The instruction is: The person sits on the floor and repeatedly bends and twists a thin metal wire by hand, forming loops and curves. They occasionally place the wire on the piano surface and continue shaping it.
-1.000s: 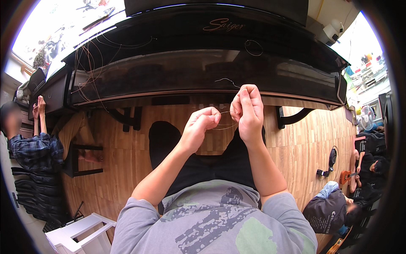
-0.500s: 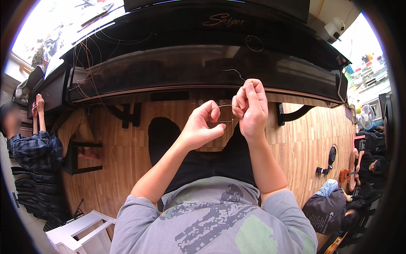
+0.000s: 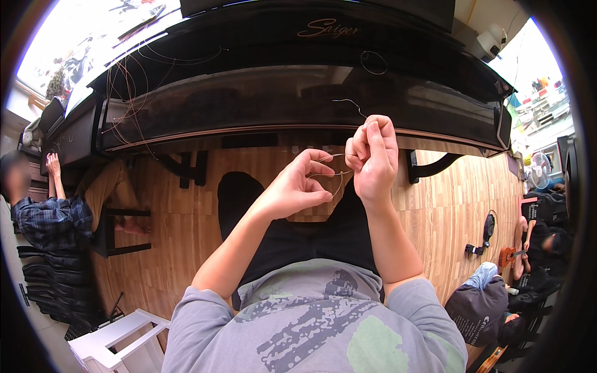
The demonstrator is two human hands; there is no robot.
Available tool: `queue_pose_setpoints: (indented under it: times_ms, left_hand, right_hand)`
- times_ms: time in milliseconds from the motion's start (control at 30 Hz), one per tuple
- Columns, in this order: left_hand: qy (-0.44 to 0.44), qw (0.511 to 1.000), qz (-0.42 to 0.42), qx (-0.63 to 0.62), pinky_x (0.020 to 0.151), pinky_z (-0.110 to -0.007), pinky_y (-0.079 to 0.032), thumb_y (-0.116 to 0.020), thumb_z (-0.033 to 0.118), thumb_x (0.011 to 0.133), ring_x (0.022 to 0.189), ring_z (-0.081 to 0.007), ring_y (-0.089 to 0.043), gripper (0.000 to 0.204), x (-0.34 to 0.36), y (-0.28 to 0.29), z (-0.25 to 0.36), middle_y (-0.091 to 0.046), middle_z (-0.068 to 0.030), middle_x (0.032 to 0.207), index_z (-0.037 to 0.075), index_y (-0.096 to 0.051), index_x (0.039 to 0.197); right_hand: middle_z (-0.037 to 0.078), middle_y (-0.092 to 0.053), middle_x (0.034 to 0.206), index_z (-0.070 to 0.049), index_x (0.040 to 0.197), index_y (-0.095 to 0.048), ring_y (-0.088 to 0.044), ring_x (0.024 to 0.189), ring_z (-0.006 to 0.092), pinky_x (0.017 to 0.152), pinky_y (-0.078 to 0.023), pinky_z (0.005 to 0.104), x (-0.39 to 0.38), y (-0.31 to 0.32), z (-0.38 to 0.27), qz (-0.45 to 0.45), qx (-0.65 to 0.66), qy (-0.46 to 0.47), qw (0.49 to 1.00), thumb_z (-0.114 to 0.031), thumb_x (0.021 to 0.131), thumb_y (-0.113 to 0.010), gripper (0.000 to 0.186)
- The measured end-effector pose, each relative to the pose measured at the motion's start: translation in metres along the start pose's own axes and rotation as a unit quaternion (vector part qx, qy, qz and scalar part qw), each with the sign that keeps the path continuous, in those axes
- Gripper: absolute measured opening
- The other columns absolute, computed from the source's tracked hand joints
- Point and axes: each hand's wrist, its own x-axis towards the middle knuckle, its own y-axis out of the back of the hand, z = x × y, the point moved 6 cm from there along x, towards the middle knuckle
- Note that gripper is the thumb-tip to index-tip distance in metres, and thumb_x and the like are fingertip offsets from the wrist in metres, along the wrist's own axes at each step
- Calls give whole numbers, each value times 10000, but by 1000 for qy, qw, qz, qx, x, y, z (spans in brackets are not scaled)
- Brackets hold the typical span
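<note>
Head view: the right hand (image 3: 375, 163) is clamped on a thin wire (image 3: 350, 101), in front of a black piano (image 3: 261, 102). One bent end projects from its far side; further lengths curve between both hands. The left hand (image 3: 295, 189) stands with thumb and fingers apart beside these curves; contact cannot be confirmed. A wire ring (image 3: 387, 64) and loose wires (image 3: 147, 73) lie on the piano.
</note>
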Motion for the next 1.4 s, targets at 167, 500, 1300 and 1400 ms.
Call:
queue_pose_setpoints:
  times_ms: [167, 500, 1300, 1400]
  left_hand:
    - [76, 980, 5, -184, 602, -208, -492, -705, 48, 832, 682, -101, -633, 555, 0, 0, -12, -642, -120, 975, 35, -379, 1281]
    - [66, 982, 11, -177, 545, -188, -435, -744, 75, 810, 622, -90, -617, 598, 3, -7, -19, -680, -89, 816, 5, -370, 1271]
    - [1, 995, 99, 0, 572, -201, -463, -603, 268, 942, 608, -46, -560, 252, -13, 25, -1, -622, -1, 702, 25, -655, 902]
    - [-12, 993, 113, -34, 559, -195, -447, -550, 275, 972, 591, -42, -545, 274, -13, 26, 2, -607, 5, 685, 40, -635, 859]
  right_hand:
    - [-19, -409, 700, -68, 947, -450, -327, 518, 34, 460, -282, 199, -5, 1, -3, -13, -34, 80, 996, -127, 1002, -421, 86]
    - [-18, -415, 718, -61, 935, -456, -329, 527, 35, 466, -282, 203, -9, -4, -9, -33, -34, 137, 989, -128, 999, -426, 97]
    - [-60, -547, 763, -39, 934, -619, -435, 693, 1, 606, -343, 155, 12, 5, -22, -23, -154, 29, 987, -91, 940, -601, 55]
    - [-65, -524, 740, -41, 945, -620, -408, 645, 5, 567, -340, 169, 8, 6, -32, -92, -210, 47, 972, -86, 945, -593, 53]
